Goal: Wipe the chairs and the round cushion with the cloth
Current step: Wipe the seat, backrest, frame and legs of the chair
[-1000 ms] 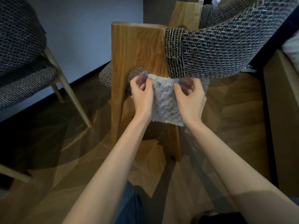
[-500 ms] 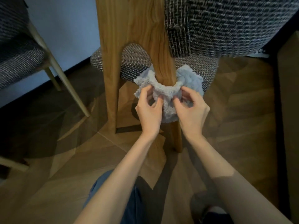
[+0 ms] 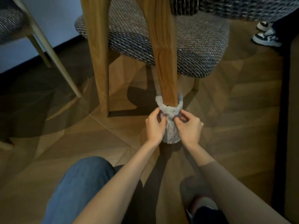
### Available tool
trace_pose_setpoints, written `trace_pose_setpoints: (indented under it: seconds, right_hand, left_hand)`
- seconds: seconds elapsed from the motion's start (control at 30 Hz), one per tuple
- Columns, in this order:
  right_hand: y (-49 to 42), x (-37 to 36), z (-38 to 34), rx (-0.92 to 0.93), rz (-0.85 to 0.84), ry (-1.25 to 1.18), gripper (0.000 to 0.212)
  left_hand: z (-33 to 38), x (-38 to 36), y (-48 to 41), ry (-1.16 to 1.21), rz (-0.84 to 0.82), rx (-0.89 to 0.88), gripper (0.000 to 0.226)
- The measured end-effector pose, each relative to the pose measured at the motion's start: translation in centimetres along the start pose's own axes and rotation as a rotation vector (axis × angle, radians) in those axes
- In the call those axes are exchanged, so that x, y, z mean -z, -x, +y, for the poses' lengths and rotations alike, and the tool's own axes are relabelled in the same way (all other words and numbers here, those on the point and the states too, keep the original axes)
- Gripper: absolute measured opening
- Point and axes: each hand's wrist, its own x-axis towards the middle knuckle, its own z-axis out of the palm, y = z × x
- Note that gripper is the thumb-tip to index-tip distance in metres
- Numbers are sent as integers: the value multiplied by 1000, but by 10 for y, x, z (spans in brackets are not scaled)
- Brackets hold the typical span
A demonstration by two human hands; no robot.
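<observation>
One fluffy grey cloth (image 3: 171, 132) is wrapped round the bottom of a wooden chair leg (image 3: 164, 70), just above the wood floor (image 3: 84, 136). The top of the cloth is looped round the leg like a collar. The rest is bunched up and hangs down toward the floor between the two hands.

The cloth is held by both hands. The left hand (image 3: 153, 126) is placed on the left side of the leg, and its thumb and curled fingers are pinched on the cloth. The right hand (image 3: 190, 128) is placed on the right side. Its fingers are bent in too, and the cloth is pinched there between thumb and fingertips. Both arms are bare.

Two chairs can be counted. The near chair (image 3: 191, 46) is made of brown wood, with a seat of black and white woven stuff. Two thick front legs of it are seen, the wrapped one and one more (image 3: 101, 65) to the left. The other chair (image 3: 9, 21) is seen at the far left, cut off by the edge, with two thin pale legs (image 3: 54, 59).

Two black and white shoes (image 3: 266, 38) are seen at the top right, on the floor past the near chair. One knee in blue jeans (image 3: 77, 188) is seen at the bottom. One blurry shoe (image 3: 203, 206) is seen beside it, at the bottom right. A pale blue wall (image 3: 56, 21) is seen behind the chairs.
</observation>
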Motion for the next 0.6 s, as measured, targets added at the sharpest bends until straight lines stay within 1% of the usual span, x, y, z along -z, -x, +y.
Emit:
trace_pose_setpoints:
  seconds: [0.13, 0.23, 0.33, 0.4, 0.47, 0.6]
  right_hand:
    - [-6, -9, 37, -146, -144, 48, 39]
    - [-8, -17, 67, -222, -280, 75, 34]
    - [-6, -19, 86, -285, -383, 91, 35]
    - [-6, -18, 86, -261, -365, 51, 34]
    - [-10, -14, 76, -188, -279, 22, 31]
    - [-13, -2, 33, 6, -144, 4, 18]
  left_hand:
    - [-34, -19, 2, -27, -150, 108, 23]
    - [-57, -39, 10, -70, -199, 229, 21]
    - [-71, -56, 19, -90, -222, 334, 21]
    - [-72, -58, 22, -48, -209, 366, 21]
    - [-63, -53, 22, 30, -148, 354, 19]
    - [-24, -33, 18, 158, 45, 233, 18]
